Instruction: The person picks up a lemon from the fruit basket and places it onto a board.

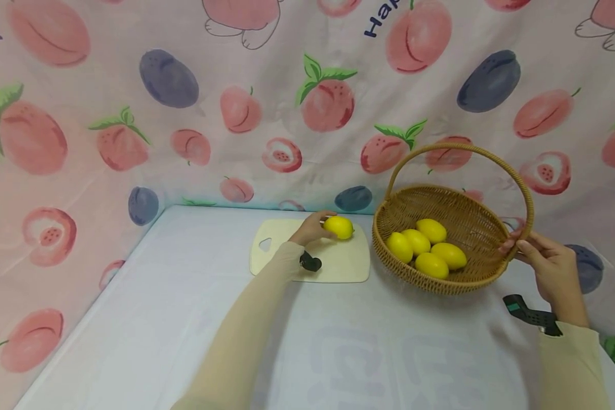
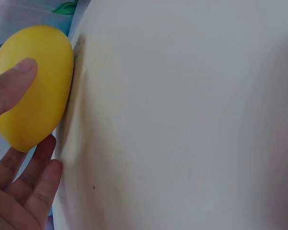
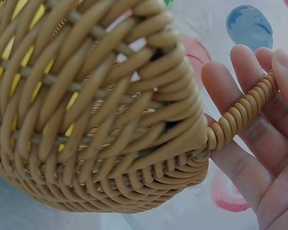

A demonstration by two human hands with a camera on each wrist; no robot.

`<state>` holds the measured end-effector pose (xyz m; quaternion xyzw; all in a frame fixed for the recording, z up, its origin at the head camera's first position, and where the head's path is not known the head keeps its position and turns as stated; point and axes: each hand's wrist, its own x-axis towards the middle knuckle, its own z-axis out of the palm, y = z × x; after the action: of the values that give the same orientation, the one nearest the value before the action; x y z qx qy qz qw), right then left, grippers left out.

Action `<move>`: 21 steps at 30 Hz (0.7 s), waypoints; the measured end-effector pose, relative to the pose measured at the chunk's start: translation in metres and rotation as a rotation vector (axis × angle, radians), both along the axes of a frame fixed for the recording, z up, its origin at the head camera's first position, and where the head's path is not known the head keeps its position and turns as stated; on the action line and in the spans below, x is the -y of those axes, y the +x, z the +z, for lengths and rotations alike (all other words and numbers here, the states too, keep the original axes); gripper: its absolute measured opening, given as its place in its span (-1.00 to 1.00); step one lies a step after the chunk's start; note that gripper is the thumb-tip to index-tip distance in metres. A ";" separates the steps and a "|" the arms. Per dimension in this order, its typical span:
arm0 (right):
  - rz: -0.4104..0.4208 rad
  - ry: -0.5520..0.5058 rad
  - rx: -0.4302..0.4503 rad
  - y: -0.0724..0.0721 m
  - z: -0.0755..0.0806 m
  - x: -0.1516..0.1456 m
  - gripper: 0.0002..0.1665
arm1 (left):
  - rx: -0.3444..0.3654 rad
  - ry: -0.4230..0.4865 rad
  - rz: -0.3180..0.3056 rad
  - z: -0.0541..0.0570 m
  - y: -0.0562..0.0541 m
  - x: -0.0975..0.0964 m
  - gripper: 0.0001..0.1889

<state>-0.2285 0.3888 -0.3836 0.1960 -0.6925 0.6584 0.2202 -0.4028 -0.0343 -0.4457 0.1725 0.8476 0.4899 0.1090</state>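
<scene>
A yellow lemon [image 1: 340,227] is held by my left hand [image 1: 311,229] over the upper right part of a cream cutting board [image 1: 277,267]. In the left wrist view the thumb lies across the lemon [image 2: 41,86] and the fingers curl at its lower end. My right hand [image 1: 553,267] grips the wicker basket's handle [image 1: 527,210] low on its right side. The basket [image 1: 471,228] tilts toward me, with several lemons [image 1: 432,265] inside. From the right wrist, the coiled handle [image 3: 245,110] crosses the fingers, thumb over it.
A white-covered table [image 1: 184,296] lies under everything. Behind it hangs a pink curtain [image 1: 195,188] printed with fruit. The cutting board has a handle hole at its left end, and the basket stands just to the board's right.
</scene>
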 end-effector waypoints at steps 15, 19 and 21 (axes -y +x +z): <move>-0.053 0.068 0.016 0.001 0.004 0.003 -0.77 | -0.205 0.050 -0.028 0.048 0.030 -0.039 -0.45; -0.090 0.112 0.030 0.001 0.005 0.003 -0.78 | -0.025 0.063 -0.039 0.065 0.060 -0.069 -0.39; -0.098 0.114 0.038 0.002 0.004 0.004 -0.78 | 0.039 0.060 -0.025 0.066 0.070 -0.079 -0.34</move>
<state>-0.2264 0.3849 -0.3796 0.1614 -0.7419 0.6098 0.2273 -0.3329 0.0448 -0.3799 0.1766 0.8280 0.5169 0.1262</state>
